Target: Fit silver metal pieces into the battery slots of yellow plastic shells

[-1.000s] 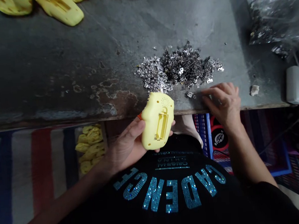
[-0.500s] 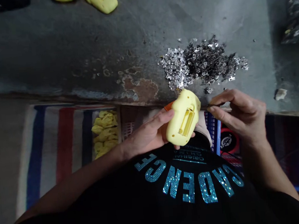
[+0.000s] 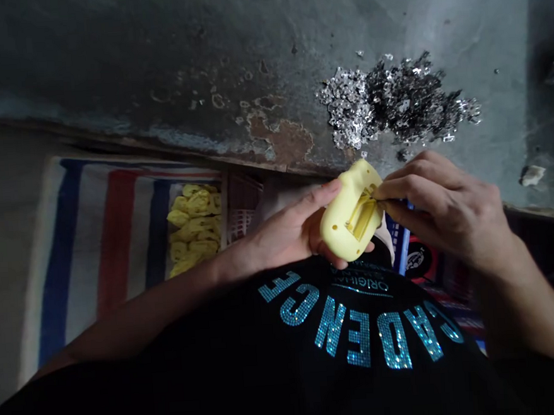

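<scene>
My left hand (image 3: 294, 231) grips a yellow plastic shell (image 3: 346, 225) with an open rectangular compartment facing up, held just below the table's near edge. My right hand (image 3: 441, 205) is pinched, its thumb and forefinger pressed against the upper end of that compartment; whatever small piece sits between them is too small to make out. A heap of small shiny metal pieces (image 3: 395, 101) lies on the grey table (image 3: 153, 58) just beyond both hands.
A crate of more yellow shells (image 3: 193, 223) sits under the table at the left, beside a red, white and blue striped sack (image 3: 94, 245). Coloured crates (image 3: 416, 261) stand under my right arm. A small pale lump (image 3: 531, 174) lies on the table at the right.
My right hand left the table edge by the metal heap, pinched shut and came to the shell's compartment. The view swung left and down.
</scene>
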`<state>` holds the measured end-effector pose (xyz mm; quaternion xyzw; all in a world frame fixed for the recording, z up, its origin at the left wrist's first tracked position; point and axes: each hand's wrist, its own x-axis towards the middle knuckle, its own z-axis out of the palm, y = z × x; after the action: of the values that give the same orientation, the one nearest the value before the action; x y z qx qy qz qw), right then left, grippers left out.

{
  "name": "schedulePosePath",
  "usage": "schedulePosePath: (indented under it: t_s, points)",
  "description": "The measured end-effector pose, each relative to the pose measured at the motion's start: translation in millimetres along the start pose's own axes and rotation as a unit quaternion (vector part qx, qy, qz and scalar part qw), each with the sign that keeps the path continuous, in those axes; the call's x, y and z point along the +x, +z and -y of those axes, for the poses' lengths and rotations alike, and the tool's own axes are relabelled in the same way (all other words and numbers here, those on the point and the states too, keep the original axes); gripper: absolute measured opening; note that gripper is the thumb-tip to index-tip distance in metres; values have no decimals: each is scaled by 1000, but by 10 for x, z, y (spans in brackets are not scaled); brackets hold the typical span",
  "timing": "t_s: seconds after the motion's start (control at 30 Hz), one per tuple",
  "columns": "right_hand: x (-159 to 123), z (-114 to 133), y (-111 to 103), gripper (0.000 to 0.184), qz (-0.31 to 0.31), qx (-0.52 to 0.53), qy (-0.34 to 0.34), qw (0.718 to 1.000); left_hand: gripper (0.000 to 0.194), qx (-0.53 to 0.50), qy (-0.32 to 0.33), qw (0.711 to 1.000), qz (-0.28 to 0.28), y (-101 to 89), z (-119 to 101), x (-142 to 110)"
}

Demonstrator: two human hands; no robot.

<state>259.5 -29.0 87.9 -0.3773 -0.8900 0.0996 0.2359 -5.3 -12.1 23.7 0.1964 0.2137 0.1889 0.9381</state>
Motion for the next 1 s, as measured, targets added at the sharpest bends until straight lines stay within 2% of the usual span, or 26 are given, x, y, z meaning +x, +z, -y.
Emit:
schedulePosePath:
  t_s: [0.17,0.37,0.5,0.6,0.7,0.8,0.9,1.0]
  points:
    - [35,39,-29,9,28,-33,-8,999,69,-16,-4,1000,16,-34,20,4]
    - [78,66,-33,12,40,-44,-21,998,73,-16,9,1000,22,-55,45,9]
    - [36,66,-3,18,-12,-7,-12,1000,69,-18,13,1000,15,-52,50,22]
    - [-29,30,55,20,-86,56,49,994,69,-9,23,1000,9,-33,45,28]
    - [-81,-55,155,21,-117,143,131,974,71,20,52,998,-25,-7,60,20]
    - [-84,-135,269,48,-76,223,186,954,74,51,96,990,-88,8,98,0]
    - [-37,-134,358,54,-63,241,189,950,73,79,144,981,-105,7,130,-34]
    - [29,-71,428,53,-95,211,158,960,68,126,189,968,-111,-6,136,-93]
